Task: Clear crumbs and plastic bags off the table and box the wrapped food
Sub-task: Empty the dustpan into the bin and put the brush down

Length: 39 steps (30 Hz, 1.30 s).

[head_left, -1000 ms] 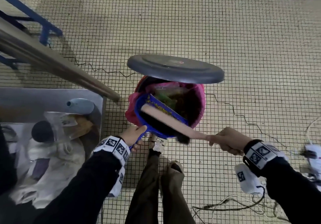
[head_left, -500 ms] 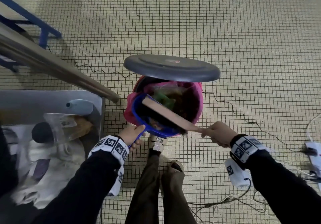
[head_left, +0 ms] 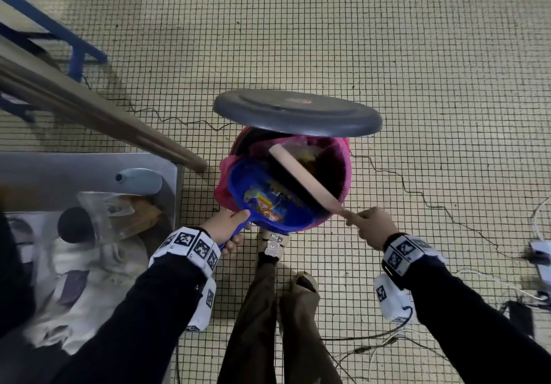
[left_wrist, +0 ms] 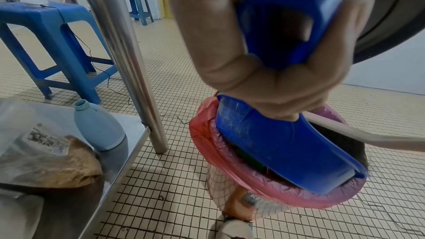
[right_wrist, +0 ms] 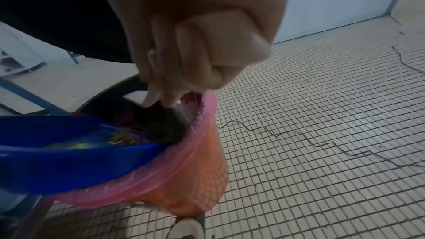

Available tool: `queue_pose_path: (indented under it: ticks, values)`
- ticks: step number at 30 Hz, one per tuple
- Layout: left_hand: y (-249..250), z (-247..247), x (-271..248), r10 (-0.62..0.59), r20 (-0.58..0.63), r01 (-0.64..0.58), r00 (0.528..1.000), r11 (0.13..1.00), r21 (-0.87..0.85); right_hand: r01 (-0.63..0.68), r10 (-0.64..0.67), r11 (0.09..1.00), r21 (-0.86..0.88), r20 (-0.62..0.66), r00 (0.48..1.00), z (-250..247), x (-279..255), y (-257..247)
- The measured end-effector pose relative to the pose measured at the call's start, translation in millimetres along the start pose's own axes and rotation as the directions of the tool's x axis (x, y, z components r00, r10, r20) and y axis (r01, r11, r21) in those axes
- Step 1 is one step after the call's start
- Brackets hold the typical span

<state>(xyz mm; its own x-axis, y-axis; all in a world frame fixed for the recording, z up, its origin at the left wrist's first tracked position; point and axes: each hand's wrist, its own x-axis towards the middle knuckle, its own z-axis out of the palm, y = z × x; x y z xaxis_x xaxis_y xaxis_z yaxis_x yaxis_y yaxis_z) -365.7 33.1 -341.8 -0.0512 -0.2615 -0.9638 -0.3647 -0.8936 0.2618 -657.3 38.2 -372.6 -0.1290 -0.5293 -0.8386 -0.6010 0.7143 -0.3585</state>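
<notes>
A blue dustpan (head_left: 262, 192) tilts over the mouth of a bin lined with a pink bag (head_left: 343, 151); colourful wrappers and scraps lie in the pan. My left hand (head_left: 226, 225) grips the dustpan's handle (left_wrist: 285, 24). My right hand (head_left: 372, 225) grips the handle of a wooden brush (head_left: 301, 175), whose dark bristles (right_wrist: 161, 124) sit inside the bin at the pan's edge. The grey bin lid (head_left: 298, 112) stands raised over the bin's far side. My foot (head_left: 272, 245) is on the pedal at the bin's base.
A steel shelf (head_left: 167, 169) at the left holds a pale blue bottle (left_wrist: 96, 126), a bagged brown food item (left_wrist: 50, 159) and white plastic bags (head_left: 83, 288). A steel table leg (left_wrist: 124, 61) stands beside the bin. Blue stools (left_wrist: 46, 30) sit behind. Cables (head_left: 432, 198) trail across the tiled floor.
The brush has swung from lying across the pan's near side to its far edge, deeper over the bin. My right hand has moved in toward the bin. The dustpan stays tilted.
</notes>
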Motion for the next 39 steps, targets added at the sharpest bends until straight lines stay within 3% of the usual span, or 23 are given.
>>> queue_pose_path:
  ticks: [2,5,7,11,13,15,17,18,21,23,25,27,28,31,33,36,39]
  values:
    - [0.1,-1.5,-1.1,-0.006,0.008,0.006,1.000,1.000,-0.006,-0.003,0.007,0.996,0.084,-0.054,0.999,3.3,3.5,-1.5]
    - [0.4,-3.1,-2.9,-0.006,0.016,0.006,1.000,1.000,-0.001,-0.039,0.011,0.970,0.241,0.118,0.993,12.9,-4.2,2.4]
    - [-0.1,-3.4,-2.5,-0.001,0.017,0.001,1.000,1.000,-0.001,-0.037,-0.008,0.976,0.216,0.205,0.979,25.9,-7.3,5.0]
    - [-0.5,0.6,-3.0,-0.001,0.005,0.001,1.000,1.000,-0.011,0.017,-0.011,0.992,0.126,-0.050,0.999,42.4,8.2,0.7]
    - [-1.1,2.3,-3.0,-0.001,-0.010,0.001,1.000,1.000,-0.024,0.017,-0.001,0.978,0.207,-0.077,0.997,43.1,12.0,-0.7]
    - [-1.7,3.2,-2.6,-0.003,-0.009,0.003,1.000,0.999,-0.045,-0.007,-0.009,0.951,0.308,0.051,0.999,41.7,7.0,1.0]
    - [-2.4,2.3,-3.6,-0.003,0.001,0.003,1.000,0.998,-0.070,-0.038,-0.015,0.961,0.275,0.190,0.982,40.8,1.0,4.6]
    - [-2.4,2.0,-4.2,0.000,0.006,0.000,1.000,0.997,-0.078,-0.029,-0.018,0.972,0.233,0.196,0.981,40.5,0.8,5.8]
    - [-2.4,3.1,-5.0,0.004,-0.003,-0.004,1.000,0.999,-0.048,0.005,0.000,0.985,0.172,-0.028,1.000,37.6,11.6,3.7]
    - [-1.8,4.2,-4.5,0.006,-0.016,-0.007,1.000,1.000,-0.026,-0.001,0.024,0.967,0.255,-0.087,0.996,32.6,14.7,3.5]
    - [-1.5,4.6,-4.5,0.009,-0.020,-0.009,1.000,1.000,-0.013,-0.018,0.006,0.949,0.315,0.042,0.999,26.9,8.3,6.6]
    - [-2.3,3.9,-4.3,0.016,-0.026,-0.016,1.000,1.000,-0.009,-0.043,-0.005,0.969,0.242,0.192,0.981,26.6,-0.8,10.4]
    - [-2.6,4.1,-4.1,0.017,-0.028,-0.017,0.999,1.000,-0.008,-0.033,-0.006,0.981,0.190,0.201,0.980,28.2,-2.4,11.2]
    - [-2.3,6.2,-2.2,0.014,-0.033,-0.014,0.999,1.000,0.000,-0.008,0.007,0.992,0.129,0.005,1.000,32.1,4.4,6.9]
    - [-2.2,7.0,-1.7,0.015,-0.033,-0.015,0.999,1.000,0.002,-0.005,0.015,0.985,0.170,-0.053,0.998,28.0,5.2,4.8]
    - [-5.8,3.2,-1.1,0.017,-0.025,-0.016,1.000,1.000,0.014,-0.007,-0.012,0.965,0.263,0.068,0.998,3.8,-7.2,10.9]
    - [-9.1,-1.1,-1.1,0.012,-0.020,-0.012,1.000,1.000,0.013,-0.001,-0.031,0.989,0.146,0.215,0.976,-31.0,-25.5,21.1]
